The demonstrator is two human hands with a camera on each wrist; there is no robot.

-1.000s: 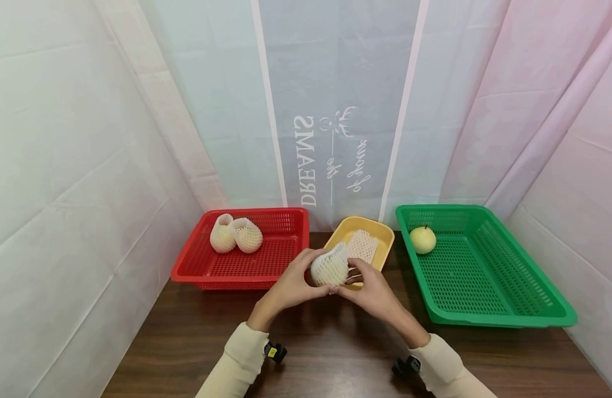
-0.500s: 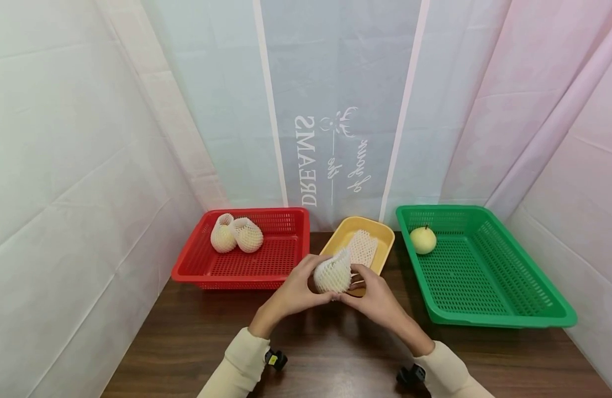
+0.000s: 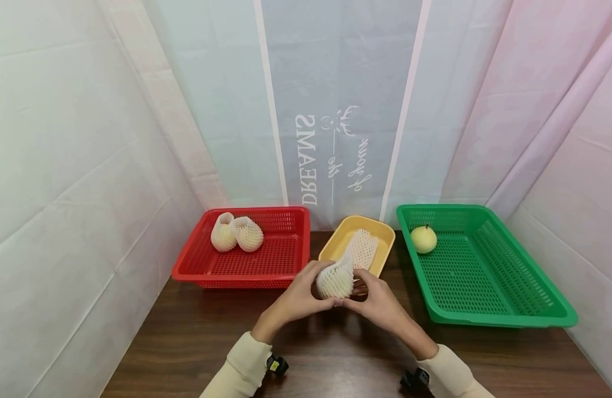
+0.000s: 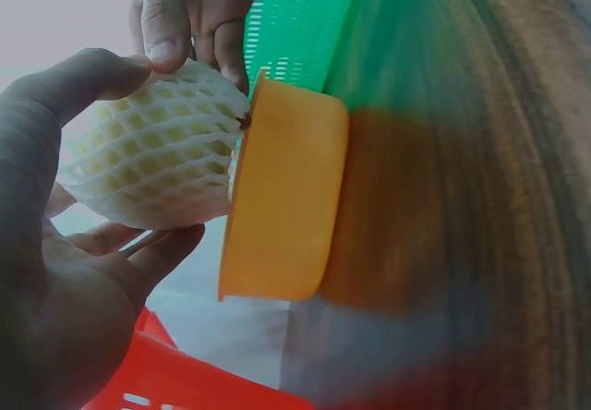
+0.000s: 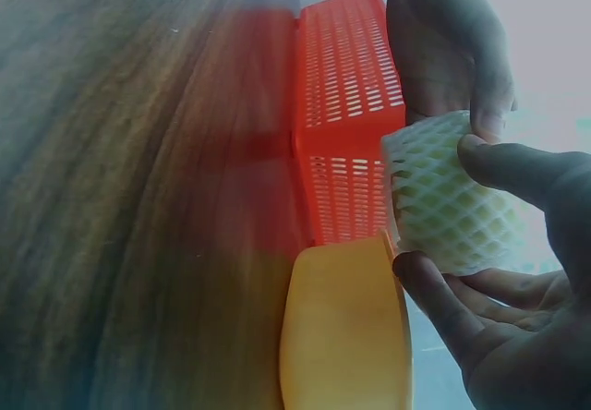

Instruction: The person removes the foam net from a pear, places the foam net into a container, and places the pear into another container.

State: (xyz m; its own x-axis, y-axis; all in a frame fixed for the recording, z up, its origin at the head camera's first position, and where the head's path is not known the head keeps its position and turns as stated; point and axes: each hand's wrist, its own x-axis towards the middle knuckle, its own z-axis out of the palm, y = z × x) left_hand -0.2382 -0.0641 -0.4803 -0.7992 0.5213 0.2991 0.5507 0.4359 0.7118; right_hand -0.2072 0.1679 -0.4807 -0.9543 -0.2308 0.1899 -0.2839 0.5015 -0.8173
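- The dark wooden table [image 3: 336,365] bears all three containers, lined up along its far side, which seems meant to leave working space near the person.
- The green basket [image 3: 475,276] stands to the right and the red basket [image 3: 278,254] to the left, probably so that fruit in each stays separate and within reach.
- The yellow tray [image 3: 385,243] sits between the baskets, just beyond the hands, a handy spot for light wrapping.
- The left hand [image 3: 301,296] curls thumb and fingers round one side of the netted fruit [image 3: 334,281]; the right hand [image 3: 380,301] grips its other side, thumbs meeting on the near face. Two-sided support likely keeps the round fruit from turning inside its stretchy net. It is held above the table, close to the tray's near rim; whether it touches that rim I cannot tell.
- Two more wrapped fruits [image 3: 248,236] lean together in the red basket's far left part, their netting probably cushioning the contact.
- Loose netting [image 3: 364,246] lies flattened in the tray, holding no fruit.
- A bare pear [image 3: 423,240] rests stem up against the green basket's left wall, which may stop it rolling.
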